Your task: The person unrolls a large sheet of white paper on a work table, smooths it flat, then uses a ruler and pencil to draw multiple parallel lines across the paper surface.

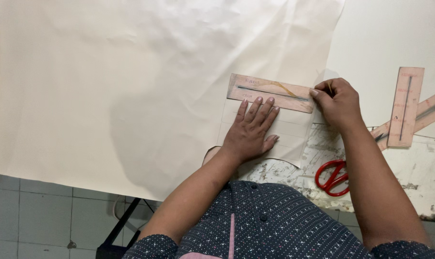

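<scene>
A large sheet of cream paper (131,86) lies spread over the table. On it rests a flat pinkish slotted template ruler (270,92) with a dark slit along it. My left hand (252,130) lies flat with fingers spread on the paper, the fingertips touching the ruler's near edge. My right hand (339,103) is at the ruler's right end, its fingers closed on a thin pencil (329,87) whose tip is hidden. Faint drawn lines show on the paper under my left hand.
Red-handled scissors (331,178) lie on the worn, paint-stained table (419,177) by my right forearm. More pinkish templates (406,106) lie at the right, one crossing another. A second pale sheet (385,38) covers the far right. Grey floor tiles (40,216) show at lower left.
</scene>
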Motion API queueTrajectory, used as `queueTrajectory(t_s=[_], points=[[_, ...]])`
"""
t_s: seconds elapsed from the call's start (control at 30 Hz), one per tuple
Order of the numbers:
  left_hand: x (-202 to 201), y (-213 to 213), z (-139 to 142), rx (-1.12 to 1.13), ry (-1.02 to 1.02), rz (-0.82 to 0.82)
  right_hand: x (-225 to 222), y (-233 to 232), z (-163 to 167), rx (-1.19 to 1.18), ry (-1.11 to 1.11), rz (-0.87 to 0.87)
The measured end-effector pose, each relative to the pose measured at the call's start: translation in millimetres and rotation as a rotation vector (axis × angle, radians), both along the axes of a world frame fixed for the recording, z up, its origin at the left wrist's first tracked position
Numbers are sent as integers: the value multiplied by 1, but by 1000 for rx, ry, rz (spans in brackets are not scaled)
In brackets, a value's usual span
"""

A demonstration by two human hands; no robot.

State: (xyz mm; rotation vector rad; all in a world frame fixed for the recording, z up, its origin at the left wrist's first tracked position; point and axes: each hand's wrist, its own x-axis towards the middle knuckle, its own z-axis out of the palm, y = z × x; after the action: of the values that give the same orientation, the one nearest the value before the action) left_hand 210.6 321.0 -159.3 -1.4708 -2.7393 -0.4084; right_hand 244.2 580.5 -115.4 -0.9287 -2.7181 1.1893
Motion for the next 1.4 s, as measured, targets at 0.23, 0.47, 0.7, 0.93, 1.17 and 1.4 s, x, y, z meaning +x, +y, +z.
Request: queueTrajectory(t_s=[0.23, 0.47, 0.7, 0.93, 1.17, 1.4], points=[[-2, 4, 5, -9, -34, 10, 2, 0, -2, 26, 22, 21], [-8, 11, 29, -126, -204, -18, -4, -15, 17, 209, 91, 133], [-11, 8, 43, -29, -159, 47, -46, -69, 49, 173, 408, 349], [-22, 5, 55, -144, -382, 26, -100, -132, 63, -56, 17, 575], [-23, 0, 54, -102, -393, 35, -122, -158, 61, -26, -172, 619], [-26, -3, 52, -162, -384, 14, -128, -163, 60, 4, -220, 636]])
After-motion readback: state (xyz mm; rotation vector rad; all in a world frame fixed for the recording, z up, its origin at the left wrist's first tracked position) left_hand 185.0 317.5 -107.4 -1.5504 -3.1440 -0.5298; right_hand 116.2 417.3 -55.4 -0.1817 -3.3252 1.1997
